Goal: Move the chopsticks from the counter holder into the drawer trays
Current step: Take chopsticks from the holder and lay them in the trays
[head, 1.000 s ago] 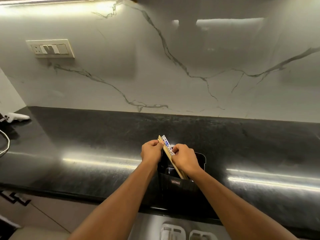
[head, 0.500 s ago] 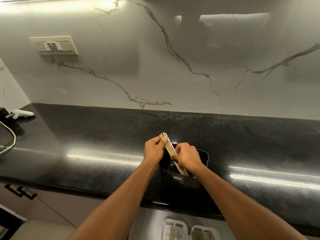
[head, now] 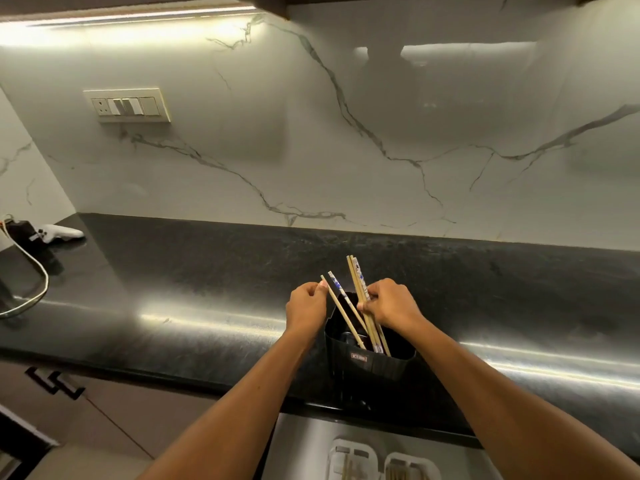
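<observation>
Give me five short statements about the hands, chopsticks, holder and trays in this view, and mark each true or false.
1. The right hand grips a bundle of wooden chopsticks. True.
2. The black plastic holder lies tipped over. False: it stands upright on the black stone counter.
3. The left hand rests flat on the counter. False: it pinches a plain chopstick.
4. White drawer trays show below the counter edge. True.
5. All chopsticks are plain. False: some have blue patterned tops.
</observation>
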Tool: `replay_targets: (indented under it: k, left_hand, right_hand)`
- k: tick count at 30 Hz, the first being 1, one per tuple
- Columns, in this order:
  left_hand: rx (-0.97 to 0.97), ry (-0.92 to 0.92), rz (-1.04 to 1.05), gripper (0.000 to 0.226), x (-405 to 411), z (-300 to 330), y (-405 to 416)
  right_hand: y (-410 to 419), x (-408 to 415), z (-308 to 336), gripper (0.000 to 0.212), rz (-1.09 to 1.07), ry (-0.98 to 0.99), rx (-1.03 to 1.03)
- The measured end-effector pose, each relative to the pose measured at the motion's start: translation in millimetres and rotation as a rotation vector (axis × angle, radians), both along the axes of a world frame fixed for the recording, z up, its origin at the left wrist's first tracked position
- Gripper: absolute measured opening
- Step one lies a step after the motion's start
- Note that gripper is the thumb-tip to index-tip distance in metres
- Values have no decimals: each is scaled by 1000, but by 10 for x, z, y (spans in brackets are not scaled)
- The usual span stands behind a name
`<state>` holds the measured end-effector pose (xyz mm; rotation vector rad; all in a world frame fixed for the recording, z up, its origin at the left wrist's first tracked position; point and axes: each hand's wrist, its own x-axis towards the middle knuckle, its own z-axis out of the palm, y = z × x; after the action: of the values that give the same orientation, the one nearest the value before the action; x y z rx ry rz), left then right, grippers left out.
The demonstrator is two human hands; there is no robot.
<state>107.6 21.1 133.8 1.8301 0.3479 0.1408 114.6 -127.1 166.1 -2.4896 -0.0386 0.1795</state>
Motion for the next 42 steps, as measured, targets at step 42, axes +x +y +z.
replay_targets:
  k: [42]
  left_hand:
    - [-883,144,-240,24,-1357,-17,-30]
  right_hand:
    - [-384,-597,1445,9,-196,-436,739]
